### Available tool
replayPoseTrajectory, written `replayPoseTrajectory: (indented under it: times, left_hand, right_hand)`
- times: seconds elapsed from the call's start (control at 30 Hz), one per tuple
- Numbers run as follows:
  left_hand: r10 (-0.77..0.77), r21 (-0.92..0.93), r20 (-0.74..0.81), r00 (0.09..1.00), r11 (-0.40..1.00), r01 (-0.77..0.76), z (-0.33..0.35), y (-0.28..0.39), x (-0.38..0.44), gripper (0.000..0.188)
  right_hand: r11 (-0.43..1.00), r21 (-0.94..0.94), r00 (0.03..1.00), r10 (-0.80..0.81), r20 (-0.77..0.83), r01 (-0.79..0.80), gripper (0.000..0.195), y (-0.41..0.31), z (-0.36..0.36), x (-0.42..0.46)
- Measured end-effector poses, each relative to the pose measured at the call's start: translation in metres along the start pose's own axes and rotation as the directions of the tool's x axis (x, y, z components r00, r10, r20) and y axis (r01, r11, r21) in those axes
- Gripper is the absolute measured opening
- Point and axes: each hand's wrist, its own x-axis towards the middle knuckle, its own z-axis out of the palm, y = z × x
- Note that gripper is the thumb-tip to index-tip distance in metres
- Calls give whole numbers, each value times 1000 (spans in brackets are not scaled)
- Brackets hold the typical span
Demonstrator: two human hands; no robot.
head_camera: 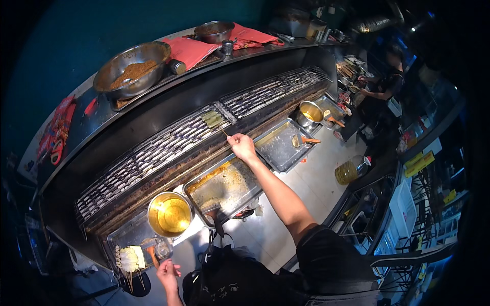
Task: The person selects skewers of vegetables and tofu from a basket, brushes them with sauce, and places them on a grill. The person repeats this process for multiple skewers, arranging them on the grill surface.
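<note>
My right hand (241, 146) pinches the thin sticks of a flat green skewered food (213, 119), which lies on the grill grate (164, 153) beside its metal divider. At the lower left, my left hand (168, 272) is by the wooden handle of a brush (153, 255); its fingers are partly curled, and whether they grip anything is unclear. Left of that hand, pale skewered food (131, 258) rests on a metal tray (118, 238), sticks pointing towards me. A steel pot of yellow oil (173, 215) stands just above the brush.
Two metal trays (281, 164) (245, 195) lie along the grill's near edge, beside a second pot (310, 114). On the back ledge are a steel bowl of reddish-brown spice (134, 74), red bags (189, 51) and shakers (227, 47). A person (386, 82) works at the right; an oil jug (350, 170) stands on the floor.
</note>
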Motion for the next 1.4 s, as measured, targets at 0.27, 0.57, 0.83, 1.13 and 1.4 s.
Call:
replayPoseTrajectory:
  times: [0.27,0.57,0.83,1.13,1.4]
  left_hand:
    - [6,-18,54,999,1000,-5,-8,-6,-3,20]
    - [38,-10,97,995,999,-38,18,-5,-5,16]
    - [225,442,107,969,862,-249,96,-62,-35,12]
    - [-132,639,210,969,769,-34,268,-12,-91,29]
    - [-198,609,348,916,791,-60,326,-32,-80,35]
  right_hand:
    - [998,54,984,-3,-177,13,41,13,-21,-42]
    - [886,-427,910,-317,-269,183,65,14,-91,2]
    - [646,-484,786,-598,159,590,68,-6,-45,131]
    - [562,-487,710,-678,191,668,73,89,-83,254]
    - [711,-554,897,-400,188,433,76,117,-179,272]
